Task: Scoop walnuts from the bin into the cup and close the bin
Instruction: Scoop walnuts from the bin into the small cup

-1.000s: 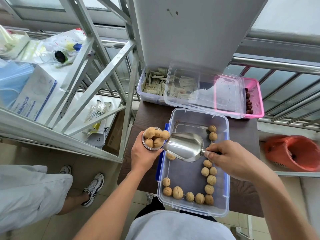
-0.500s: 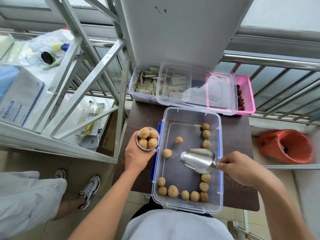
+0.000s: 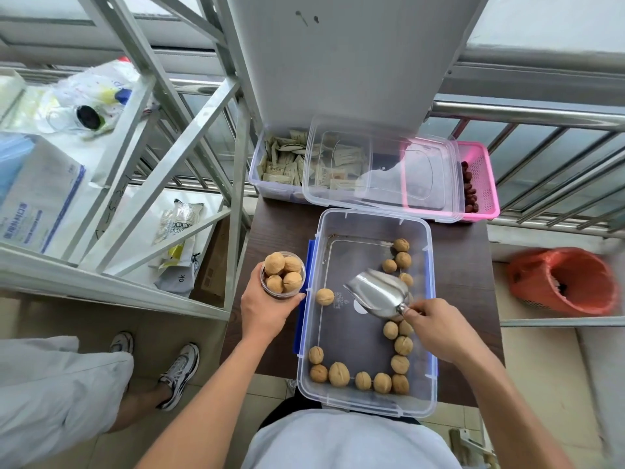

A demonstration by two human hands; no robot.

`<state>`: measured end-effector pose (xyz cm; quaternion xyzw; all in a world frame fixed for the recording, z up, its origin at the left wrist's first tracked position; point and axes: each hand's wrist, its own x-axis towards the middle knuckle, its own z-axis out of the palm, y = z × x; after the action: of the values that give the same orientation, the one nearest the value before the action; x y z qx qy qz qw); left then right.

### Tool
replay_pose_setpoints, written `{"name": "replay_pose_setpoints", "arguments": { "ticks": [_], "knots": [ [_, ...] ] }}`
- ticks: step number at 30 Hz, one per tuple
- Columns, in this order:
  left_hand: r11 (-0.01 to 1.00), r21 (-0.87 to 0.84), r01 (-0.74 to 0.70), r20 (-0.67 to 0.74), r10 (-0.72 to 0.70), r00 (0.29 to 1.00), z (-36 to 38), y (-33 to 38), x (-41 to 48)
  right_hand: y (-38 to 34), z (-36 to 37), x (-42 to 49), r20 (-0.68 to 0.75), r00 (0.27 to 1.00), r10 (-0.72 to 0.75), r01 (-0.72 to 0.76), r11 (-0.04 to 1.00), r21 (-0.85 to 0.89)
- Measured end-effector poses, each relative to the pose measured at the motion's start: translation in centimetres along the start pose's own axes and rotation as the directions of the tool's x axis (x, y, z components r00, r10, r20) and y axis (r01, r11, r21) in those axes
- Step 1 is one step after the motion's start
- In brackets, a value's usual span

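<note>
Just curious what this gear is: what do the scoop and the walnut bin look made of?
The scoop looks like polished metal, likely steel: silvery with bright reflections. The bin looks like clear glossy plastic: the dark table shows through its walls, and blue clips sit on its side.

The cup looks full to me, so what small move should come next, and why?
Probably lay the scoop down: the right hand holds it empty over the bin, while the cup in the left hand is heaped with walnuts. The lid still lies behind.
</note>
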<state>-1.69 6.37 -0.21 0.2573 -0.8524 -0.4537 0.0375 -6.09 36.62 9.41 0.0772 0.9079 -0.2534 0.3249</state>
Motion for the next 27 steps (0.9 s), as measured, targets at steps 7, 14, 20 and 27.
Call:
{"name": "replay_pose_setpoints", "arguments": {
  "ticks": [7,14,20,27],
  "knots": [
    [0.996,-0.084,0.010,-0.053,-0.015,0.999,0.6,-1.0,0.3,-1.2,2.4,1.4,-0.087,0.996,-0.036,0.044,0.995,0.092],
    [0.997,-0.079,0.000,-0.049,-0.004,0.999,0.4,-1.1,0.3,-2.1,3.4,1.0,-0.164,0.966,-0.200,0.239,0.932,0.272],
    [0.996,-0.061,-0.061,-0.025,0.059,0.998,0.4,-0.6,0.0,-7.0,2.4,-0.3,-0.098,0.870,-0.484,0.489,0.819,0.301],
    [0.994,-0.080,-0.073,-0.045,0.070,0.997,0.2,-0.2,0.4,-7.9,2.0,0.6,-0.009,0.850,-0.527,0.523,0.840,0.147]
  ]
}}
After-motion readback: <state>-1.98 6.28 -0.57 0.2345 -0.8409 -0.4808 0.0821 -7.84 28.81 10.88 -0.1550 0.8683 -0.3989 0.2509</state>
